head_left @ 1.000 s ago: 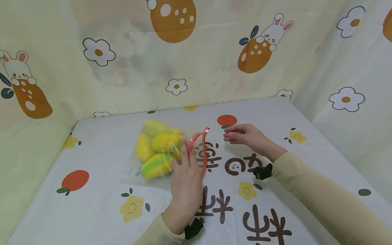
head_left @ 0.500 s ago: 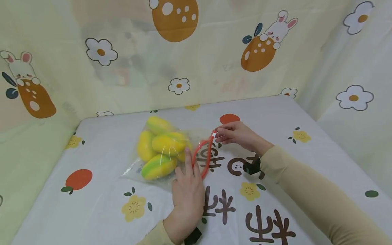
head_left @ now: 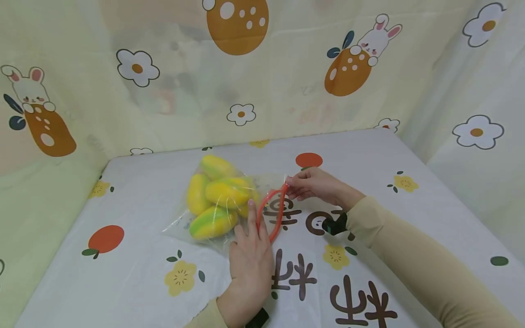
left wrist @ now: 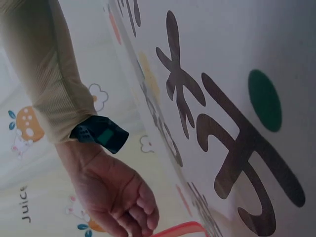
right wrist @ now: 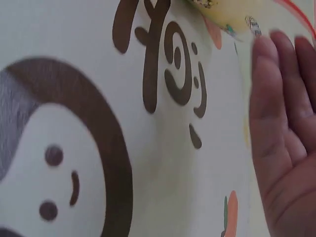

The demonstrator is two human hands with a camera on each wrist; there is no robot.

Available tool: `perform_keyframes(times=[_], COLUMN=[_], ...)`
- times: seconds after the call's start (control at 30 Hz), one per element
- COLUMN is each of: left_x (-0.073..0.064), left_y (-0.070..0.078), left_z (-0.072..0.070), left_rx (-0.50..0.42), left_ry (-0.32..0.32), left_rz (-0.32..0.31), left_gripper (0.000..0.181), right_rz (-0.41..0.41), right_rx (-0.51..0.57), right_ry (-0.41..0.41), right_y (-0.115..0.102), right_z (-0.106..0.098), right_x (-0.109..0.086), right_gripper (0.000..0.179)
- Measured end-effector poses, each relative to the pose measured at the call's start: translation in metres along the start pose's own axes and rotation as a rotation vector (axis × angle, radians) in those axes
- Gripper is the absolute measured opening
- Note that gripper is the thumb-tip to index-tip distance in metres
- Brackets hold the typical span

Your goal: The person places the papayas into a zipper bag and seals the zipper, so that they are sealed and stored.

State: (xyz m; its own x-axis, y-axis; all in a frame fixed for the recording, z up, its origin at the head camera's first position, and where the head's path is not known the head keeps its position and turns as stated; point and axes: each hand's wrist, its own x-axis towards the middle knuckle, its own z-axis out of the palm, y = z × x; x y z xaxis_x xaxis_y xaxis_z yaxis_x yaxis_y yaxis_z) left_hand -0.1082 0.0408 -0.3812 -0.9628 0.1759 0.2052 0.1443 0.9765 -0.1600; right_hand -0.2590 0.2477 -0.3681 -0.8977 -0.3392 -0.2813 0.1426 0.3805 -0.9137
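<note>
A clear zip bag (head_left: 175, 224) lies on the table, holding several yellow-green mangoes (head_left: 213, 223). Its mouth, edged by a red zip (head_left: 278, 217), gapes toward the right. My left hand (head_left: 251, 264) rests on the near side of the mouth, index finger straight along the plastic; its thumb is hidden. At the far end of the zip, my right hand (head_left: 317, 186) pinches the red strip between thumb and fingers. The left wrist view shows the right hand (left wrist: 116, 192) palm-on, fingertips at the red zip (left wrist: 180, 229). Yellow fruit shows at the top of the right wrist view.
A white tablecloth (head_left: 135, 278) printed with flowers, oranges and brown lettering covers the table. Patterned curtains (head_left: 184, 105) with rabbits and flowers stand behind it and at both sides.
My right hand has moved left to the zip's far end and taken hold of it, covering its white tip. My left hand has slid slightly down the bag; the mouth stands a little wider.
</note>
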Motion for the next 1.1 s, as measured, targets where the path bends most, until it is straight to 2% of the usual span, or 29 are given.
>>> perform_keyframes(times=[0.1,0.2,0.33,0.47,0.73,0.8,0.9,0.97,1.03,1.1], left_x=[0.001,0.002,0.005,0.009,0.028,0.029,0.027,0.029,0.04,0.065], left_y=[0.001,0.005,0.017,0.033,0.07,0.073,0.068,0.054,0.033,0.006], left_z=[-0.002,-0.005,-0.011,-0.016,-0.026,-0.029,-0.039,-0.051,-0.068,-0.086], left_rx=[0.017,0.031,0.046,0.075,0.209,0.197,0.134,0.064,-0.018,-0.096], left_ry=[-0.031,-0.037,-0.027,-0.022,-0.177,-0.182,-0.116,-0.054,-0.024,-0.067], left_rz=[0.014,0.03,0.06,0.069,0.083,0.098,0.111,0.122,0.135,0.143], left_gripper=[0.054,0.053,0.048,0.04,0.055,0.059,0.063,0.063,0.062,0.059], right_rz=[-0.022,-0.038,-0.056,-0.061,-0.05,-0.033,-0.008,-0.003,-0.003,-0.012], right_rx=[0.01,0.009,-0.041,-0.092,-0.117,-0.113,-0.104,-0.106,-0.093,-0.085], right_ry=[0.044,0.103,0.182,0.211,0.212,0.211,0.214,0.218,0.221,0.21], right_y=[-0.005,-0.012,-0.019,-0.025,-0.031,-0.032,-0.035,-0.037,-0.04,-0.043], right_z=[-0.001,-0.004,-0.011,-0.017,-0.025,-0.027,-0.03,-0.032,-0.033,-0.033], right_x=[0.004,0.012,0.027,0.041,0.065,0.067,0.067,0.068,0.068,0.069], right_gripper=[0.036,0.034,0.033,0.032,0.034,0.035,0.036,0.037,0.038,0.038])
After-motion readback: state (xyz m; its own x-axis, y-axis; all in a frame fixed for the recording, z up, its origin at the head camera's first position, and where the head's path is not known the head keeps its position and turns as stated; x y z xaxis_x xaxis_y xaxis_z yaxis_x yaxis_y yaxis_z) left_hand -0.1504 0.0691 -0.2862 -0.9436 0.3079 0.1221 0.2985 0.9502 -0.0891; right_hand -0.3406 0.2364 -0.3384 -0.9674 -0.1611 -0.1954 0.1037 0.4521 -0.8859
